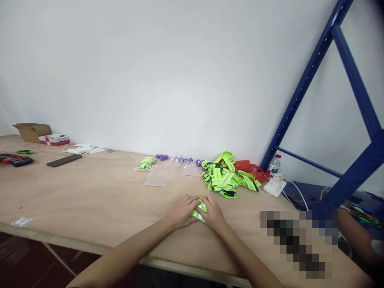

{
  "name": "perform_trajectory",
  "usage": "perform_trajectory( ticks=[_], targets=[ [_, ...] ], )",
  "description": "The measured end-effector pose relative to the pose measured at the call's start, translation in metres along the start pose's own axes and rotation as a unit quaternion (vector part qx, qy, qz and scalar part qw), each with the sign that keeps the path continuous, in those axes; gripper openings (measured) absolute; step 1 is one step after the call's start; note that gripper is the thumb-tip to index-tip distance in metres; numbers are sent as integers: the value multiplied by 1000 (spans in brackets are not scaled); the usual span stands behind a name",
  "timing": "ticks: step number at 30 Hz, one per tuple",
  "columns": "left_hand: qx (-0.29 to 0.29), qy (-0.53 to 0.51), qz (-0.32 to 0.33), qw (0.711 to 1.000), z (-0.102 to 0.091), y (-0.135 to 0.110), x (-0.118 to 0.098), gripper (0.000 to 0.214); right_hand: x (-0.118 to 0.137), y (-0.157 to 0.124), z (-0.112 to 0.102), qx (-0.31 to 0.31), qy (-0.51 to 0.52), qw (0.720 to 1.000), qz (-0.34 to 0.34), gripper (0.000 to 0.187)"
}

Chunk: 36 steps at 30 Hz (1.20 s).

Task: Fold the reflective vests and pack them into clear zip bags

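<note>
Both of my hands rest on the wooden table (90,208) and press together on a small folded neon-yellow reflective strap (200,211). My left hand (182,211) covers its left side, my right hand (213,213) its right side, so only a little of the strap shows between the fingers. Just beyond lies a loose pile of neon-yellow reflective straps (225,176). Clear plastic bags (157,176) lie flat further left, and one bag holding a packed green strap (146,163) sits behind them.
Purple rings (162,157) line the wall edge. A red bag (250,168), water bottle (274,165) and white charger (274,186) sit right. A blue steel rack (345,132) stands at right; another person's arm (357,234) is there. A phone (63,160) and cardboard box (32,131) lie far left.
</note>
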State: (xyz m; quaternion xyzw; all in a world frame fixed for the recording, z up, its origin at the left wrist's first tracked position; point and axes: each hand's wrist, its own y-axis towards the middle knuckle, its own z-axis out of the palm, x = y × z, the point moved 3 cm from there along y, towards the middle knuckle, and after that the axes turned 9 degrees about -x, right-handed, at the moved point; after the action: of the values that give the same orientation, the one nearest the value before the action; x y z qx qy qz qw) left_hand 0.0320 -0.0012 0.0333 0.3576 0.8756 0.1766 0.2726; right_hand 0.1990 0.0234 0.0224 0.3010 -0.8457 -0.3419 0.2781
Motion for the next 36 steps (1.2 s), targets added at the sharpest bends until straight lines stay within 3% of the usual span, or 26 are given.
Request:
perform_trajectory(
  ticks=[14,22,27,30,34,36],
  targets=[
    [-32,-21,17,999,-1,-3,0,43,-2,4,2,-10,57,998,27,12],
    [-27,-45,18,998,-3,-2,-2,34,-5,6,6,26,91,994,45,9],
    [-29,-79,4,996,3,-1,9,32,-6,7,5,56,99,992,48,10],
    [-36,-107,-6,994,8,6,24,33,-11,8,5,83,102,991,37,22],
    [-37,-138,-14,990,14,20,49,39,-18,11,10,157,94,983,19,65],
    [-42,-167,-17,985,17,26,58,39,-21,14,12,170,86,981,27,65]
  ],
)
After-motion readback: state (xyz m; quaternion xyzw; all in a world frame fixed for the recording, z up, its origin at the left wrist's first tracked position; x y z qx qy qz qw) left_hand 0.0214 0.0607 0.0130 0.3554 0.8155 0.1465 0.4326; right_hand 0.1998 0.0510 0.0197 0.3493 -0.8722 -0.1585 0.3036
